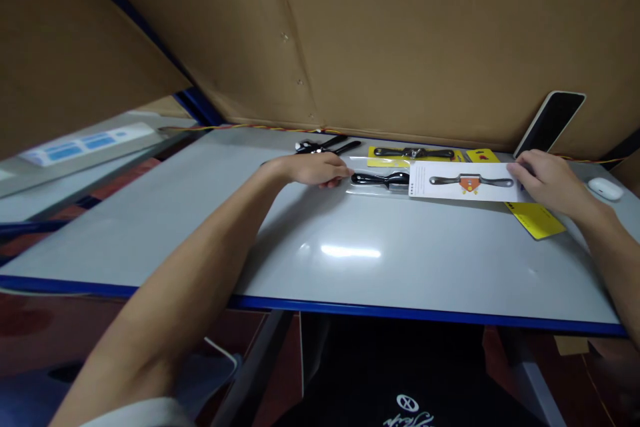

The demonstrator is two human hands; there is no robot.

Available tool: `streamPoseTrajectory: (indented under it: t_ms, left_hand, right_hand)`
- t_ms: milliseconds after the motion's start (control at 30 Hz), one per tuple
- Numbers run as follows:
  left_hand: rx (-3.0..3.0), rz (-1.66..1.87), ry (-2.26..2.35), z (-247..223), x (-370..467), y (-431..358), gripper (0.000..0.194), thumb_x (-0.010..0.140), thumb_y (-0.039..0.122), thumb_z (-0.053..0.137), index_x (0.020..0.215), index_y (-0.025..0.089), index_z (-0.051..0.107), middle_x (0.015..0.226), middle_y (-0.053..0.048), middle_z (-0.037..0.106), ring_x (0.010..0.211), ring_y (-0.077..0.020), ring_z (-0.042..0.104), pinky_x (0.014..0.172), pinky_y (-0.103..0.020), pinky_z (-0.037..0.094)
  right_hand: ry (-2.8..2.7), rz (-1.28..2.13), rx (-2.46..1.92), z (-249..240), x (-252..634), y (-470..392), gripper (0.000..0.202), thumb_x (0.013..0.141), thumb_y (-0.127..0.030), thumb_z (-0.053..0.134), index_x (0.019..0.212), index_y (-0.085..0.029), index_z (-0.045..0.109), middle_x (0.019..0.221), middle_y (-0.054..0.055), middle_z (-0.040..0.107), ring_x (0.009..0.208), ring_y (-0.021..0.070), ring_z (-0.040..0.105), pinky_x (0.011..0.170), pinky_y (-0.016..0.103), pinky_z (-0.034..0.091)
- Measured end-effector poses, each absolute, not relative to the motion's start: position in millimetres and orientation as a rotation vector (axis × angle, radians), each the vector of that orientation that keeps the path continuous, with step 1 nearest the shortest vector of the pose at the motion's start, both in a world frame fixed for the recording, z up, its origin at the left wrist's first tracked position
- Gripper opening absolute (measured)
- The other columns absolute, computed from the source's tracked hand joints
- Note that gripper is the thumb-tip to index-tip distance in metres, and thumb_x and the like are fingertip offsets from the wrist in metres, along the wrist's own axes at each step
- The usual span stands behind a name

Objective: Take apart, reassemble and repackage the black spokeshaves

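My left hand (320,170) pinches the left end of a clear plastic sleeve (367,189). Inside the sleeve lies a black-handled tool (379,179), its right part covered by a white printed card (463,181) that shows a picture of a similar tool. At the card's right end my right hand (545,179) is closed on its edge, thumb on top. Behind them on the table is a yellow card with a dark two-handled tool (414,153) on it. More black-handled tools (327,145) lie just behind my left hand.
A phone (553,121) leans against the cardboard wall (400,47) at the back right. A white case (605,189) is right of my right hand. A yellow card (537,220) lies below it. The grey table (165,227) has a blue front edge. A white box (93,143) stands far left.
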State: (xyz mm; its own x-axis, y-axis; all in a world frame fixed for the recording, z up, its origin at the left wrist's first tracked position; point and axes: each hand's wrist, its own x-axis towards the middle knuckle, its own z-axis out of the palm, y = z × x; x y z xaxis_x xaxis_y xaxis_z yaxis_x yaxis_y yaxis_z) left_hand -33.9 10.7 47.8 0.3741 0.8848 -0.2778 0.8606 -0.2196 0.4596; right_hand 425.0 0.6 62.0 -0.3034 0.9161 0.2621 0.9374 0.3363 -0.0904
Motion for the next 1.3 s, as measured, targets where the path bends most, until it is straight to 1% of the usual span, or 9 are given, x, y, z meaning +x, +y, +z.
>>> streamPoseTrajectory:
  t_ms: [67, 200, 300, 467, 567, 667, 967, 1200, 1300]
  left_hand:
    - [2.085, 0.078, 1.503, 46.1, -33.1, 11.9, 0.046, 0.083, 0.058, 0.051, 0.057, 0.021, 0.053, 0.063, -0.006, 0.061, 0.058, -0.0193, 0.055, 0.063, -0.034, 0.048]
    - [2.116, 0.111, 1.507, 44.0, -30.0, 12.3, 0.044, 0.085, 0.054, 0.049, 0.056, 0.021, 0.054, 0.063, -0.007, 0.062, 0.059, -0.0198, 0.057, 0.064, -0.034, 0.048]
    - [2.157, 0.101, 1.539, 45.6, -24.8, 9.1, 0.044, 0.086, 0.053, 0.046, 0.056, 0.021, 0.052, 0.063, -0.006, 0.063, 0.059, -0.0203, 0.058, 0.063, -0.033, 0.047]
    - [2.205, 0.112, 1.578, 48.3, -14.7, 3.6, 0.044, 0.089, 0.050, 0.041, 0.056, 0.021, 0.049, 0.063, -0.006, 0.061, 0.061, -0.0211, 0.056, 0.063, -0.034, 0.044]
    - [2.218, 0.139, 1.594, 48.1, -10.7, 2.0, 0.043, 0.090, 0.046, 0.039, 0.057, 0.021, 0.049, 0.066, -0.006, 0.061, 0.062, -0.0210, 0.054, 0.065, -0.034, 0.043]
    - [2.200, 0.158, 1.624, 47.7, -8.4, 0.6, 0.043, 0.092, 0.045, 0.039, 0.058, 0.021, 0.050, 0.066, -0.005, 0.060, 0.063, -0.0207, 0.054, 0.067, -0.034, 0.043]
    - [2.238, 0.195, 1.637, 41.4, -6.7, 2.8, 0.039, 0.093, 0.042, 0.036, 0.064, 0.021, 0.052, 0.072, -0.006, 0.062, 0.070, -0.0225, 0.057, 0.074, -0.035, 0.045]
    - [2.293, 0.188, 1.620, 36.1, -6.9, 6.0, 0.037, 0.094, 0.040, 0.035, 0.070, 0.020, 0.055, 0.075, -0.006, 0.064, 0.073, -0.0224, 0.058, 0.076, -0.033, 0.045]
    - [2.306, 0.182, 1.609, 35.9, -4.3, 4.4, 0.037, 0.095, 0.039, 0.034, 0.072, 0.019, 0.055, 0.076, -0.006, 0.064, 0.075, -0.0217, 0.058, 0.078, -0.032, 0.045]
  right_hand:
    - [-2.328, -0.088, -1.696, 58.2, 421.9, 0.4, 0.030, 0.098, -0.046, 0.037, 0.080, -0.026, 0.048, 0.088, 0.012, 0.066, 0.079, 0.0270, 0.058, 0.070, 0.041, 0.040]
    - [-2.347, -0.067, -1.740, 53.0, 420.7, 1.1, 0.039, 0.099, -0.054, 0.031, 0.092, -0.028, 0.059, 0.088, 0.013, 0.069, 0.081, 0.0322, 0.062, 0.069, 0.045, 0.043]
    - [-2.356, -0.099, -1.737, 52.6, 420.8, 0.5, 0.043, 0.100, -0.056, 0.029, 0.097, -0.028, 0.062, 0.090, 0.014, 0.070, 0.081, 0.0330, 0.063, 0.069, 0.045, 0.043]
    - [-2.351, -0.147, -1.749, 53.1, 420.3, -0.4, 0.041, 0.099, -0.053, 0.031, 0.097, -0.026, 0.063, 0.087, 0.013, 0.071, 0.077, 0.0315, 0.062, 0.067, 0.044, 0.041]
    - [-2.354, -0.143, -1.743, 53.6, 419.5, -0.9, 0.042, 0.100, -0.054, 0.030, 0.098, -0.028, 0.063, 0.087, 0.013, 0.070, 0.078, 0.0324, 0.062, 0.067, 0.044, 0.041]
    - [-2.355, -0.126, -1.793, 54.2, 418.6, -1.2, 0.039, 0.099, -0.052, 0.032, 0.096, -0.026, 0.062, 0.088, 0.014, 0.070, 0.080, 0.0330, 0.063, 0.068, 0.045, 0.041]
    - [-2.381, -0.006, -1.719, 49.2, 415.7, -0.9, 0.040, 0.101, -0.051, 0.031, 0.101, -0.027, 0.062, 0.097, 0.014, 0.071, 0.090, 0.0351, 0.065, 0.078, 0.048, 0.046]
    - [-2.436, 0.096, -1.552, 44.5, 410.5, -2.4, 0.033, 0.099, -0.050, 0.037, 0.099, -0.026, 0.061, 0.088, 0.011, 0.071, 0.081, 0.0305, 0.065, 0.075, 0.044, 0.046]
    - [-2.426, 0.109, -1.527, 42.6, 408.0, -4.1, 0.032, 0.099, -0.050, 0.040, 0.100, -0.025, 0.059, 0.088, 0.011, 0.071, 0.080, 0.0301, 0.065, 0.074, 0.044, 0.046]
